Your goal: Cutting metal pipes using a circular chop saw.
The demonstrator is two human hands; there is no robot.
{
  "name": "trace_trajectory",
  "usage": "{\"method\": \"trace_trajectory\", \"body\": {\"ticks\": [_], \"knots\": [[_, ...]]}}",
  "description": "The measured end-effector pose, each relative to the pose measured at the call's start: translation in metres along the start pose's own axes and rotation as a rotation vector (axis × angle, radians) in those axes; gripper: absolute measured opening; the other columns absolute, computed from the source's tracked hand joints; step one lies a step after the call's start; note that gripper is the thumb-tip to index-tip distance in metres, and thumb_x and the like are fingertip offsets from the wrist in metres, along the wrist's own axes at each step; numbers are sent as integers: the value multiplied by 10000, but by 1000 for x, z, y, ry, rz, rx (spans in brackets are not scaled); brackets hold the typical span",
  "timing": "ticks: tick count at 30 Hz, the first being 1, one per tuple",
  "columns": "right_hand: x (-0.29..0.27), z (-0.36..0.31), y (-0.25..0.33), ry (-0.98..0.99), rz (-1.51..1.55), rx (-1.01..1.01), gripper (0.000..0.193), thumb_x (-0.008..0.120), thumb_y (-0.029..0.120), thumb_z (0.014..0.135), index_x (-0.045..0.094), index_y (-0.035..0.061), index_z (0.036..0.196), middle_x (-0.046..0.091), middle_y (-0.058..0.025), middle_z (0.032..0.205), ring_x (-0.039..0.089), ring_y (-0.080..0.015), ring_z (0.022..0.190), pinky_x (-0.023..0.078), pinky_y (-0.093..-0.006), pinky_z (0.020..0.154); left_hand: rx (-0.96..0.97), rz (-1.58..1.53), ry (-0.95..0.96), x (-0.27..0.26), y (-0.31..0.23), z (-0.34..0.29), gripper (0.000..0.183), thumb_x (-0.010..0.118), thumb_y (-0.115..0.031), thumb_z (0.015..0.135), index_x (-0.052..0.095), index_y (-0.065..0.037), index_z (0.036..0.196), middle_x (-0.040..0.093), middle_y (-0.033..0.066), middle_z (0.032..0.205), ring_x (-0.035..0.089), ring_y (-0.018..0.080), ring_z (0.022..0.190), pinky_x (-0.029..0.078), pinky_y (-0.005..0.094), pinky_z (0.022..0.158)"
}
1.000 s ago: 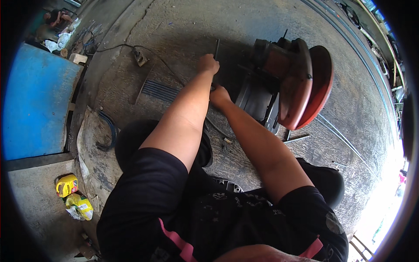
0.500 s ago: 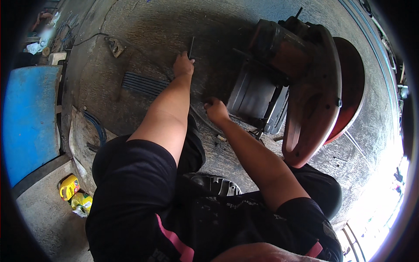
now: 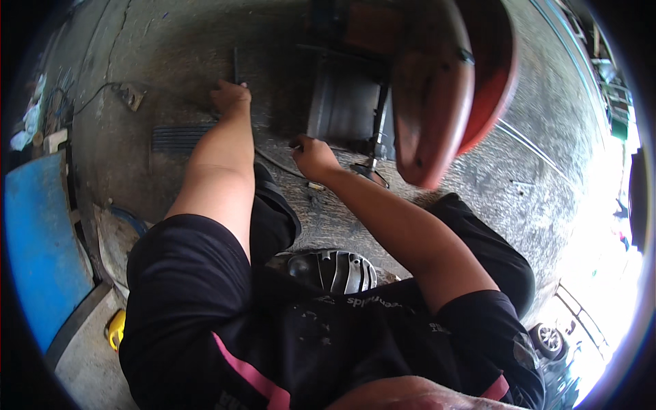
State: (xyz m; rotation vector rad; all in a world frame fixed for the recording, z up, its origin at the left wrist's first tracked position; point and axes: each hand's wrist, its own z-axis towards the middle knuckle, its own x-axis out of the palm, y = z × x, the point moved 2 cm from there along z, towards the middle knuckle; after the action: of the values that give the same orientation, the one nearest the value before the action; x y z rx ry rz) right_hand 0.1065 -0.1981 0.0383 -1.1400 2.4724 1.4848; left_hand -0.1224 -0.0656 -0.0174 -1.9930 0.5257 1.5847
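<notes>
My left hand (image 3: 231, 97) is closed around a thin dark metal rod (image 3: 236, 65), which sticks out past the fingers, away from me, above the floor. Just nearer than that hand, several dark metal bars (image 3: 179, 138) lie side by side, partly covered by my left forearm. My right hand (image 3: 317, 158) has its fingers curled, close to the near edge of a chop saw's dark metal base (image 3: 345, 102). Whatever its fingertips may hold is too dark to make out. Over the base's right side stands the saw's worn red arm and guard (image 3: 434, 102), blurred.
A cable (image 3: 280, 162) runs along the floor past my right hand. A metal bracket (image 3: 130, 97) lies at the left, beyond a blue panel (image 3: 44, 246). Between my legs sits a ribbed metal part (image 3: 331, 270). A yellow container (image 3: 117, 329) stands lower left.
The whole view has swung, so the saw and both hands sit further left in it, and a car wheel shows at lower right. My hands keep about the same places beside the bars and saw.
</notes>
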Motion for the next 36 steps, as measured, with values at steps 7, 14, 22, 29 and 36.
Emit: {"method": "trace_trajectory", "body": {"ticks": [7, 14, 22, 29, 36], "knots": [[-45, -98, -38, -220, -493, -180, 271, 553, 188, 853, 629, 49, 1073, 606, -187, 1123, 586, -358, 1058, 477, -447, 913, -100, -191, 107, -33, -38, -76, 432, 612, -309, 869, 574, 7, 1159, 615, 234, 1141, 631, 310, 1079, 529, 443, 885], [-50, -152, -83, -416, -828, -121, 299, 478, 132, 840, 607, 52, 1097, 563, -158, 1134, 530, -339, 1108, 438, -456, 917, -472, -860, 585, 53, -12, -253, 476, 422, -333, 932, 535, 12, 1239, 588, 215, 1216, 606, 322, 1095, 500, 417, 913], [-52, -151, -117, -205, -605, 141, 361, 453, 125, 855, 566, 56, 1191, 545, -195, 1226, 536, -345, 1163, 443, -467, 959, -164, -1151, 1200, 35, 25, -307, 659, 432, -663, 905, 648, -40, 904, 642, 73, 788, 597, 184, 679, 502, 360, 668], [-107, -166, -136, -445, -399, 228, 480, 451, 68, 848, 456, 61, 1328, 530, -211, 1234, 576, -374, 1105, 496, -449, 899, 172, -380, 1707, 24, 43, -334, 457, 548, -485, 926, 661, -43, 889, 574, 19, 718, 540, 124, 603, 449, 261, 541], [-72, -182, -99, -373, -521, -44, 732, 461, 34, 820, 199, 141, 1495, 454, -215, 1239, 551, -420, 1088, 487, -479, 878, -143, -738, 1234, 52, 43, -298, 230, 477, -214, 929, 549, -73, 762, 527, 66, 579, 512, 201, 457, 422, 356, 412]]}}
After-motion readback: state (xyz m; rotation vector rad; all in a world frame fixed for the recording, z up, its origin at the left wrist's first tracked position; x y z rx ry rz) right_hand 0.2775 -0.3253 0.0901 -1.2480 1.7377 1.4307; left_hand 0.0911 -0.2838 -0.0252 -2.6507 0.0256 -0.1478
